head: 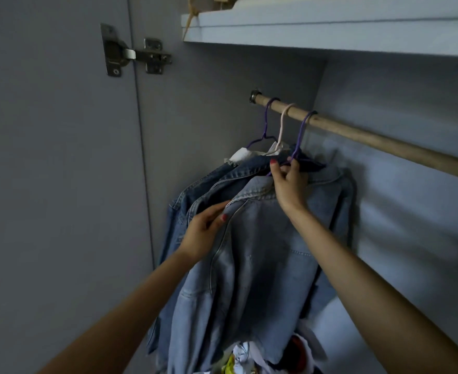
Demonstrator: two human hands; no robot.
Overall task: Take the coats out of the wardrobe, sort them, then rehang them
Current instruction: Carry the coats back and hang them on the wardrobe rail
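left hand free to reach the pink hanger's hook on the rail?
Probably yes. The left hand only pinches the light denim jacket by its front edge, and the pink hanger hangs exposed on the rail between two purple ones. The right hand, gripping the nearest purple hanger, crowds the approach.

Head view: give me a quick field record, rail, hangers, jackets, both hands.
rail: wooden rod under a shelf, three hangers hooked at its left end
hangers: purple hanger, pale pink hanger, second purple hanger
front garment: light denim jacket on the second purple hanger
behind it: darker denim jacket
right hand: pinches the second purple hanger at its neck
left hand: grips the light jacket's collar edge
wardrobe floor: mixed clothes, blurred
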